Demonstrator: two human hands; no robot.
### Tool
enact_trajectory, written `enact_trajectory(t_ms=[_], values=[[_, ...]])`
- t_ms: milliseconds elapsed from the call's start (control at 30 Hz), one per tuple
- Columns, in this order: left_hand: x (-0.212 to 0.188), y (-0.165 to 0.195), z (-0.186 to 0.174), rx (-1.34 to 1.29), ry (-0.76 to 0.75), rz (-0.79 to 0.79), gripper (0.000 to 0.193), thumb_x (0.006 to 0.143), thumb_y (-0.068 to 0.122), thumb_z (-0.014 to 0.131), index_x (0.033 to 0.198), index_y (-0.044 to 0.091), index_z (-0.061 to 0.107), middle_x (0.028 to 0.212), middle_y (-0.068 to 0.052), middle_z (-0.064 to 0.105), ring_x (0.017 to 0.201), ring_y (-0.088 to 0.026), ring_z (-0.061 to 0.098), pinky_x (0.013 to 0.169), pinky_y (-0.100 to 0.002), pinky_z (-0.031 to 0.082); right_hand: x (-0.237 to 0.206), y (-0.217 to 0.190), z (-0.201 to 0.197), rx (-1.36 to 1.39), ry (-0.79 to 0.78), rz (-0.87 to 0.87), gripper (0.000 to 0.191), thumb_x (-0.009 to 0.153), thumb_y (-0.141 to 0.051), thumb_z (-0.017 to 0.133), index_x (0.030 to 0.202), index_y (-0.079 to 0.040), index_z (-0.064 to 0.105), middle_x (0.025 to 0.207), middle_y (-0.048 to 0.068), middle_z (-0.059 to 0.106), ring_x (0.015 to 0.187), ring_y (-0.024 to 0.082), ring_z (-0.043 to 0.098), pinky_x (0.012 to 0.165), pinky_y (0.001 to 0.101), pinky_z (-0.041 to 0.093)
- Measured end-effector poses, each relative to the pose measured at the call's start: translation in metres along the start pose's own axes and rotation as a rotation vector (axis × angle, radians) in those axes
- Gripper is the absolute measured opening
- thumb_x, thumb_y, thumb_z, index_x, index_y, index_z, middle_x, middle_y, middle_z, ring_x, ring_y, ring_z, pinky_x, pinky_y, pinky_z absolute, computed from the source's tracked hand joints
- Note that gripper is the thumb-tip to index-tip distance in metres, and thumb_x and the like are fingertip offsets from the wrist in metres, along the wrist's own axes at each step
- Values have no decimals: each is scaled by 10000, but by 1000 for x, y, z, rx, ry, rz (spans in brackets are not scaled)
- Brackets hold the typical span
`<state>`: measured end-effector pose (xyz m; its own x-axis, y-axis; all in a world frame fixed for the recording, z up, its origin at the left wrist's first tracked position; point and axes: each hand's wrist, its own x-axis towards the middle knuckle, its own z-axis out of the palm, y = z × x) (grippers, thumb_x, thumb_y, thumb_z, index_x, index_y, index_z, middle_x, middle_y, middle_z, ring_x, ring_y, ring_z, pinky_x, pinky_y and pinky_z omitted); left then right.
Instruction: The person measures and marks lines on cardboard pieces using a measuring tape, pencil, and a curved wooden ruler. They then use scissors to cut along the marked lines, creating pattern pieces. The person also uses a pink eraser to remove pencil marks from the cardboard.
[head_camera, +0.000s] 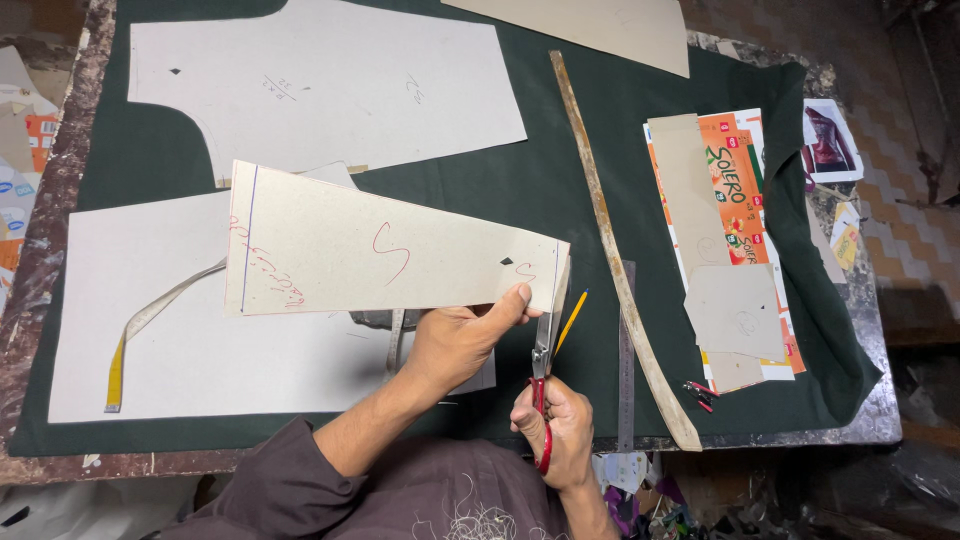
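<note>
**Trimming a card pattern piece at its right end**

The left hand pinches the card pattern piece, lifted above the green cloth. The right hand, clenched on red-handled scissors and a yellow pencil, works the blades at the piece's right edge, seemingly mid-cut. Continuing likely needs a steady feed. A steel ruler and wooden strip lie just right; room is tight.

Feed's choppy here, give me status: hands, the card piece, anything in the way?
Left hand pinching cardboard pattern piece by its lower edge. Right hand on red-handled scissors, blades at the card's right end. Yellow pencil beside blades.
</note>
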<state>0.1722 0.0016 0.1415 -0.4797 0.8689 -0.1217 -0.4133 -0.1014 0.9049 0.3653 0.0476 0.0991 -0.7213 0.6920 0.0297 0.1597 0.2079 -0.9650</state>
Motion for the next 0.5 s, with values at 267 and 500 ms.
enact_trajectory(t_ms=[267,500], values=[[1,2,1,-16,-5,-20,294,977,267,676,1080,14,786,969,-34,791,893,-69,700,802,-231,567,0,6,-1,-47,30,57,468,863,-476,750,736,-43,622,578,0,614,496,63,539,470,227,407],[-4,3,0,32,-50,14,288,988,246,653,1111,14,772,979,-36,797,919,-70,718,821,-226,574,1,8,-3,-39,42,2,465,885,-470,747,754,-46,609,627,0,625,562,55,581,526,211,457]])
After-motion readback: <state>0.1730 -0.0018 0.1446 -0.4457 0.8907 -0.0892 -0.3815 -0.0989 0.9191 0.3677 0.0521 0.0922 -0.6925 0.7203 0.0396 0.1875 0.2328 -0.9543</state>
